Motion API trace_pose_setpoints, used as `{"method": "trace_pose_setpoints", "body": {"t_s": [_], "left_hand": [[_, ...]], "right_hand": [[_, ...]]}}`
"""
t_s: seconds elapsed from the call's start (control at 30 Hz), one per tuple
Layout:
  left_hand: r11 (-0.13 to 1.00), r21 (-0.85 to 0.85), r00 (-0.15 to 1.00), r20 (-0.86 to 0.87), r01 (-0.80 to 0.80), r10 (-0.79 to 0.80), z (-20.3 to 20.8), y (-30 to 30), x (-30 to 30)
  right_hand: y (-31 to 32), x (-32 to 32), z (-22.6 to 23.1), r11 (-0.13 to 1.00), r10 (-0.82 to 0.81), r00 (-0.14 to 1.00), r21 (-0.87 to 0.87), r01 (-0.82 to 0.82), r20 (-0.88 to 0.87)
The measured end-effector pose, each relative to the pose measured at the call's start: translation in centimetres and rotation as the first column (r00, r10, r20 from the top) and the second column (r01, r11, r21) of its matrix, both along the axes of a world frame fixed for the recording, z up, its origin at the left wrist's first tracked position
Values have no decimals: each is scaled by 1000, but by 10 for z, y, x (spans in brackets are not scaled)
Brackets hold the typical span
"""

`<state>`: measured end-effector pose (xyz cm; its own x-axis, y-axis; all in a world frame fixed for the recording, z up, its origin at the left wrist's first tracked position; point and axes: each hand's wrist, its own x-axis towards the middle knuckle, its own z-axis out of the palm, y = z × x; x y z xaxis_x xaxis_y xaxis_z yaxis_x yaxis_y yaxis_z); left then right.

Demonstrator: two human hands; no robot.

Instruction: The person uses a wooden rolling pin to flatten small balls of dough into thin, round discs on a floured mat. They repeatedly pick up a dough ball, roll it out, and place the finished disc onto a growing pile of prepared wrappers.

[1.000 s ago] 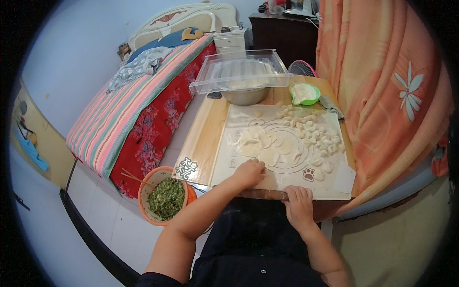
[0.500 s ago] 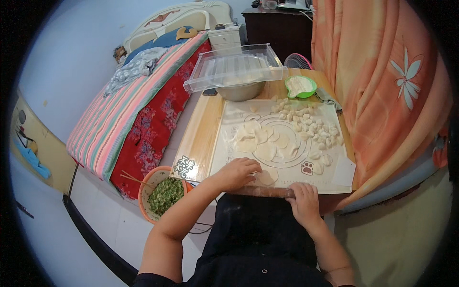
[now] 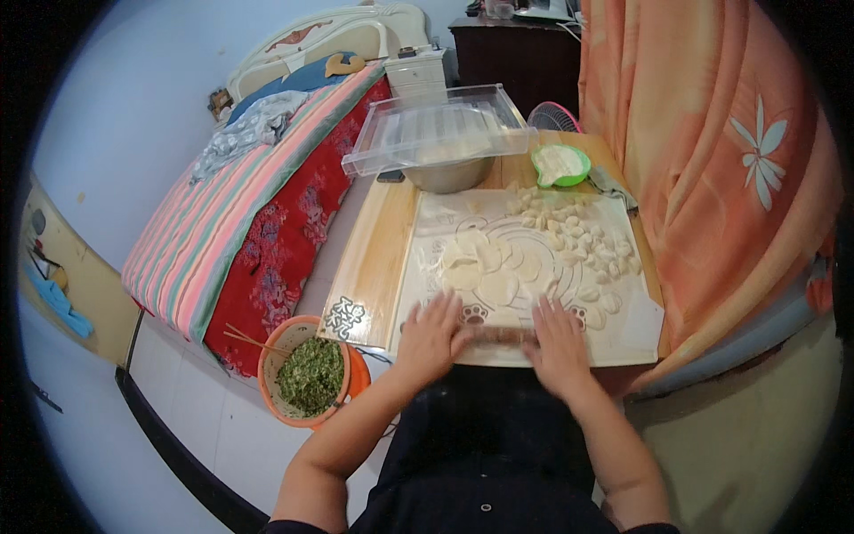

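Observation:
A brown rolling pin [image 3: 495,335] lies crosswise near the front edge of the white kneading mat [image 3: 425,209]. My left hand [image 3: 431,340] rests over its left end, fingers stretched forward and apart. Over the right end lies my right hand [image 3: 559,345], its fingers also spread flat. Under or just beyond the pin a dough disc seems to lie, mostly hidden. Farther back on the mat are several flat dough wrappers [image 3: 498,287], partly overlapping. Many small floured dough pieces [image 3: 594,242] cover the mat's right side, with a few pressed ones nearer my right hand.
A green bowl of flour [image 3: 562,165] and a metal basin [image 3: 449,174] under a clear plastic lid [image 3: 436,133] stand at the back. An orange bowl of chopped green filling [image 3: 311,378] with chopsticks sits low at left. An orange curtain [image 3: 703,178] borders the table's right.
My left hand has moved from the dough disc onto the rolling pin. The pin has gone slightly forward onto the mat, and my right hand has flattened over its end.

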<state>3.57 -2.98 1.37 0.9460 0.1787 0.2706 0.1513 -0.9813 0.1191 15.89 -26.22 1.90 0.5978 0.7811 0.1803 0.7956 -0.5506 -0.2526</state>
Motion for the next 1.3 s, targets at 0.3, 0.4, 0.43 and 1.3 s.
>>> {"method": "trace_pose_setpoints", "body": {"t_s": [0.3, 0.4, 0.43, 1.3], "left_hand": [[788, -397, 833, -96, 471, -546, 21, -9, 54], [901, -216, 832, -349, 375, -430, 50, -8, 36], [915, -233, 871, -300, 328, -389, 46, -3, 26], [891, -398, 948, -132, 217, -290, 15, 17, 29]], "right_hand": [[-2, -29, 20, 966, 46, 998, 251, -57, 51], [-8, -35, 25, 973, 48, 999, 226, -52, 21], [-9, -35, 19, 980, 43, 999, 196, -36, -31], [12, 0, 1, 991, 101, 985, 77, -113, 142]]}}
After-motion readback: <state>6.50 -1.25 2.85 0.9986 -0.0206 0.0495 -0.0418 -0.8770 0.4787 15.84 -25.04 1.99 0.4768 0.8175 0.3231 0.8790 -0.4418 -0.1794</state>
